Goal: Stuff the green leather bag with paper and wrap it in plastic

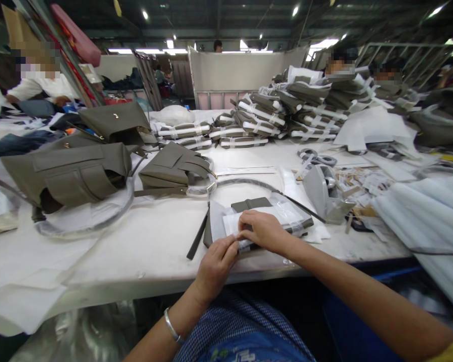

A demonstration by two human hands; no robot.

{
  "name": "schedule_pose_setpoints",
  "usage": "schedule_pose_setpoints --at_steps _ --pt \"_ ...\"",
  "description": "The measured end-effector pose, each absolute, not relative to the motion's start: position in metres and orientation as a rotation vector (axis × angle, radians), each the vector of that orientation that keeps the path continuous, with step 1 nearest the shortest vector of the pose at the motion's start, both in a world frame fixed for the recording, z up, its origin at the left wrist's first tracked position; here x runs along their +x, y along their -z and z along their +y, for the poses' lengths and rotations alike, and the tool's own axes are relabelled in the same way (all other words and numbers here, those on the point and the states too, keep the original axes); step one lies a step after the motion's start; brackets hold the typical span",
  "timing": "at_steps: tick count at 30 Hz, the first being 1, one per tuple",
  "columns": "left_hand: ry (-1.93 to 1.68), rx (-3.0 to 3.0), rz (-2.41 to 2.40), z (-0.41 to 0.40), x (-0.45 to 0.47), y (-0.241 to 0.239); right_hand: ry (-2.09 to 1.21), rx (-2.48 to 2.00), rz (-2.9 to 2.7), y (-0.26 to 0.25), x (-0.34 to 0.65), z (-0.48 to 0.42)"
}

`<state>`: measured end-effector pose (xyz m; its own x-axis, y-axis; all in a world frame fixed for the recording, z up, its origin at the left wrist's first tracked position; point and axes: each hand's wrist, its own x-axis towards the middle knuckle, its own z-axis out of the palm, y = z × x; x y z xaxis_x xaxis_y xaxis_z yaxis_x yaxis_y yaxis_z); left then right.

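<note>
A grey-green handbag (252, 203) lies at the table's front edge, partly covered by a white wrapping sheet (287, 213). My left hand (216, 265) is closed at the near edge of this sheet, with thumb and fingers pressed together. From the right, my right hand (262, 230) reaches over the sheet, its fingers curled into a pinch whose tips meet the left fingertips. The exact spot they grip is mostly hidden by the fingers. Behind the bag arches its plastic-wrapped handle (245, 182), and a dark strap (199, 234) hangs toward the table's front edge.
Unwrapped grey-green bags (79, 168) stand on the left, another bag (171, 168) beside them. Wrapped bags (249, 120) are piled at the back. To the right are a grey tape dispenser (319, 193), scattered scraps (358, 183) and white foam sheets (430, 216). Other people work farther off.
</note>
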<state>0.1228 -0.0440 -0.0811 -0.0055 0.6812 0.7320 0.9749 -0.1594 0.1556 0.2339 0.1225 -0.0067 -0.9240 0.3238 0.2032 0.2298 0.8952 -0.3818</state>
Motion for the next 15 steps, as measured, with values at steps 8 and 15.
schedule_pose_setpoints --at_steps 8,15 --pt "0.867 -1.887 -1.704 -0.0434 0.1255 0.0753 -0.488 -0.472 -2.878 -0.0032 0.2295 0.1232" --pt "0.831 -1.830 -1.749 -0.0429 0.1278 0.0731 -0.467 -0.568 -2.844 0.0006 0.2237 0.1194"
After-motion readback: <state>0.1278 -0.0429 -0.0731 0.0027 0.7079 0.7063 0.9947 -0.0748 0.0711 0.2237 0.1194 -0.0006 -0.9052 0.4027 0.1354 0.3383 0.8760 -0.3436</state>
